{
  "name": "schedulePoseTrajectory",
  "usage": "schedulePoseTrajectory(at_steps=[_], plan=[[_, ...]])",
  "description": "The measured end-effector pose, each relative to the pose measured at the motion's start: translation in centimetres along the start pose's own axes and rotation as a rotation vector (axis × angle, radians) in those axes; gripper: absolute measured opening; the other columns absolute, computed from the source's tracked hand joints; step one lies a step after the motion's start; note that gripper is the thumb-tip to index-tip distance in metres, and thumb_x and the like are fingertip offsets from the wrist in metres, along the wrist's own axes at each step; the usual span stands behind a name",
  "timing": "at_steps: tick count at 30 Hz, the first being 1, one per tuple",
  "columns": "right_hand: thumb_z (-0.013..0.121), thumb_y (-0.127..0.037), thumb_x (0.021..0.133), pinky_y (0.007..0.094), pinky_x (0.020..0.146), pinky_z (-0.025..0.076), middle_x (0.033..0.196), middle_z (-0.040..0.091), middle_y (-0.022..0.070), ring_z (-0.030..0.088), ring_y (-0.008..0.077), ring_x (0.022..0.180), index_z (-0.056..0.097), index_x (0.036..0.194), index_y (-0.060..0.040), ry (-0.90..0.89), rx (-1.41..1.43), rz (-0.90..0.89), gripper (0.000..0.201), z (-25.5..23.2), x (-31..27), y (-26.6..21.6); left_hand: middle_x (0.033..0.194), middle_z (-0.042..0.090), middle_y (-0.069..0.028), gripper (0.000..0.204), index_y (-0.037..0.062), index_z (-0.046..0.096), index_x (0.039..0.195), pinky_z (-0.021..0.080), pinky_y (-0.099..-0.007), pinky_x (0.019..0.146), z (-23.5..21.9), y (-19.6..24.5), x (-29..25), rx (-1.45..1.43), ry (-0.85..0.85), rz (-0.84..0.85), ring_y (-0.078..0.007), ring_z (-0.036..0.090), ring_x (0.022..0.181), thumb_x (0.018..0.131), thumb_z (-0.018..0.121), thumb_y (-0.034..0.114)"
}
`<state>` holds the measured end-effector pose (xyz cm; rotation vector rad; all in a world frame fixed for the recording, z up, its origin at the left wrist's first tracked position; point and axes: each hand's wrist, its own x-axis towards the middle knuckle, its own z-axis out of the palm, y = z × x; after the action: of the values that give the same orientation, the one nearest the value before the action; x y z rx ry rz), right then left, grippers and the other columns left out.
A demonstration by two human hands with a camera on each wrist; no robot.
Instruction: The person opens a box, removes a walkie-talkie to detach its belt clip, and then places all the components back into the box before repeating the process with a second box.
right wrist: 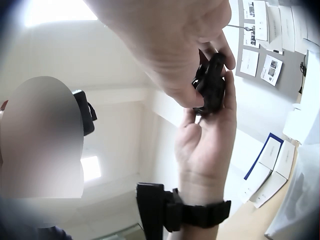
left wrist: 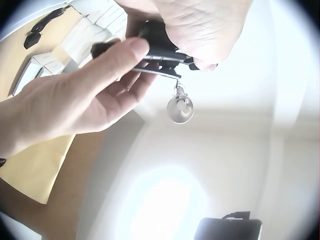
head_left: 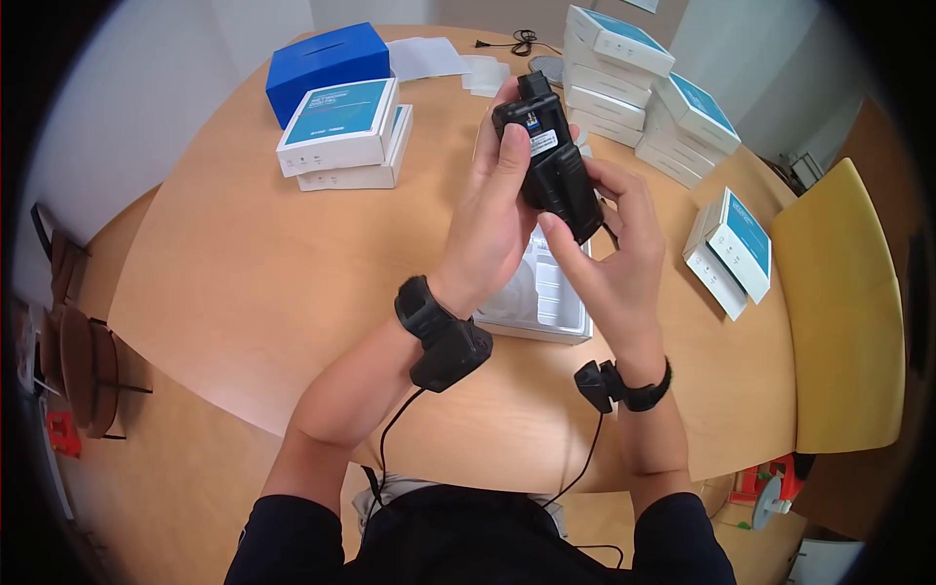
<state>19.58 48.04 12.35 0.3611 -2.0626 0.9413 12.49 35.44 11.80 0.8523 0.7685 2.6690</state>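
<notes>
A black handheld device [head_left: 556, 156] with a white label is held up above the table between both hands. My left hand [head_left: 492, 205] grips its upper part, thumb pressed on the face near the label and fingers behind. The right hand [head_left: 629, 239] holds the lower end, its thumb at the bottom edge and its fingers along the right side. In the left wrist view, a flat strip along the device [left wrist: 160, 50] and a round shiny thing [left wrist: 180, 108] just below it show. Under the hands lies an open white box [head_left: 541, 327] with a clear plastic tray [head_left: 551, 288].
White-and-teal boxes [head_left: 336, 122] lie stacked by a blue box [head_left: 327, 68] at the back left. More stacks of boxes [head_left: 614, 78] stand at the back right. A single box [head_left: 731, 249] sits near the yellow chair [head_left: 848, 312]. Papers [head_left: 426, 58] and a black cable [head_left: 524, 42] lie behind.
</notes>
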Motion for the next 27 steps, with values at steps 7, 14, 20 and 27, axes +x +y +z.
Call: schedulePoseTrajectory(at_steps=[7, 14, 20, 27], plan=[[0.091, -0.001, 0.075, 0.0423, 0.087, 0.058, 0.123, 0.065, 0.0155, 0.066, 0.0337, 0.114, 0.059, 0.129, -0.0014, 0.041, -0.116, -0.018, 0.062, 1.1, -0.8, -0.1, 0.149, 0.055, -0.0173, 0.085, 0.0081, 0.022, 0.169, 0.059, -0.0435, 0.109, -0.1, -1.5, -0.3, 0.344, -0.058, 0.194, -0.0275, 0.059, 0.138, 0.104, 0.076, 0.024], [0.096, -0.005, 0.069, 0.0445, 0.091, 0.057, 0.125, 0.063, 0.0161, 0.065, 0.0363, 0.114, 0.058, 0.132, -0.0022, -0.054, -0.188, -0.112, 0.074, 0.5, -0.4, -0.1, 0.137, 0.062, -0.0156, 0.080, 0.0032, 0.031, 0.160, 0.061, -0.0378, 0.101, -1.1, -1.1, 0.3, 0.345, -0.041, 0.108, -0.0232, 0.069, 0.120, 0.098, 0.082, 0.015], [0.105, -0.022, 0.057, 0.0443, 0.092, 0.058, 0.137, 0.060, 0.0159, 0.062, 0.0353, 0.119, 0.046, 0.158, -0.0053, -0.124, -0.303, -0.184, 0.118, -1.8, 1.0, -0.8, 0.123, 0.066, -0.0098, 0.070, 0.0013, 0.037, 0.152, 0.061, -0.0322, 0.095, -1.3, 1.0, 0.4, 0.400, -0.095, -0.049, -0.0156, 0.071, 0.109, 0.099, 0.080, 0.014], [0.107, -0.026, 0.054, 0.0371, 0.084, 0.064, 0.150, 0.053, 0.0153, 0.064, 0.0316, 0.120, 0.025, 0.171, -0.0078, -0.264, 0.008, 0.008, 0.145, -1.9, 0.6, 0.2, 0.124, 0.067, -0.0083, 0.067, 0.0017, 0.041, 0.150, 0.061, -0.0313, 0.094, 0.2, 0.9, -0.4, 0.375, -0.190, -0.097, -0.0142, 0.071, 0.110, 0.099, 0.081, 0.015]])
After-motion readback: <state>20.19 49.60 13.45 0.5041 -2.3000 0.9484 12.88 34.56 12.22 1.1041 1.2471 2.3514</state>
